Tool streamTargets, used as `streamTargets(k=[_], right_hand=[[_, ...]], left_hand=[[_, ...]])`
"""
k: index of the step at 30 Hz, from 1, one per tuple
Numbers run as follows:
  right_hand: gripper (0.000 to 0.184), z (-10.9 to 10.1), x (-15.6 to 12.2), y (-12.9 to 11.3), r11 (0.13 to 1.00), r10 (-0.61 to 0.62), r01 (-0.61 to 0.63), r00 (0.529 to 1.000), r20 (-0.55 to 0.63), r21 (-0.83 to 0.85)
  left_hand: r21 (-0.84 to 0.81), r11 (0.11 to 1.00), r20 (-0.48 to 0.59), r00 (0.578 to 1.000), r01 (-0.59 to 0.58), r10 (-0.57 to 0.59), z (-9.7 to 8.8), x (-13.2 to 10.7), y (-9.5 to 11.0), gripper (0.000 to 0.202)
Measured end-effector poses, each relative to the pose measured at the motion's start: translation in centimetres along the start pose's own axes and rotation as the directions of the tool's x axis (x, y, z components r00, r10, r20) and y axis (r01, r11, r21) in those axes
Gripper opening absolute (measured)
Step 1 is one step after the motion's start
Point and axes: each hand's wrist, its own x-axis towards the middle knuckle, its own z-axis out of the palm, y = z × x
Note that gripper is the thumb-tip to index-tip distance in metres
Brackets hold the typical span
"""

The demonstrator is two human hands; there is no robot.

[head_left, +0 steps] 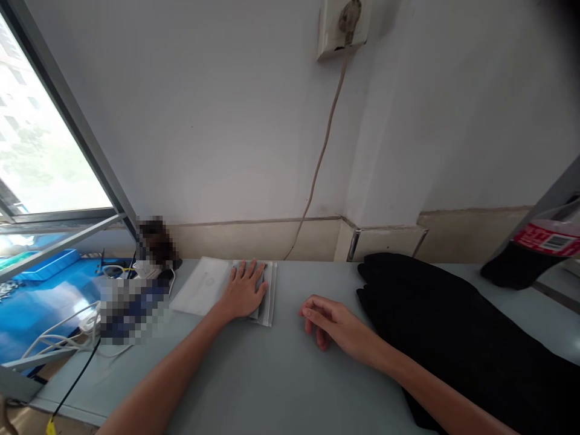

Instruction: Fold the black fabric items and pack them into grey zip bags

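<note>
Clear plastic bag (267,302), flat beneath the left hand (244,291)

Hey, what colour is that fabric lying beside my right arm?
Plain black: the fabric shows in the head view, the only one.

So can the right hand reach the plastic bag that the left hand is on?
Probably yes. Only tabletop shows between the right hand and the zip edge of the plastic bag, though the left hand lies flat over part of it.
</note>
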Motion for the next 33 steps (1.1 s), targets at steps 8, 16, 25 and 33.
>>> streamTargets(k=[8, 16, 25, 33], right_hand=[[0.047, -0.05, 0.17, 0.03, 1.0, 0.017, -0.017, 1.0, 0.018, -0.02], [0.045, -0.17, -0.09, -0.07, 0.999, 0.007, -0.006, 1.0, 0.029, -0.032], [0.047, -0.1, 0.03, -0.33, 0.996, 0.022, -0.027, 0.998, 0.06, 0.081], [0.046, -0.26, 0.23, -0.19, 0.995, 0.031, -0.034, 0.999, 0.035, 0.089]], left_hand=[[0.008, 1.0, -0.046, 0.999, 0.012, -0.012, 0.57, -0.04, 0.19, 0.063], [-0.015, 1.0, -0.058, 0.998, 0.009, -0.01, 0.78, -0.1, -0.06, 0.062], [-0.01, 1.0, -0.041, 0.999, 0.018, -0.018, 0.53, -0.13, -0.01, 0.062], [0.036, 0.999, -0.102, 0.994, -0.033, 0.037, 0.76, -0.5, -0.04, 0.059]])
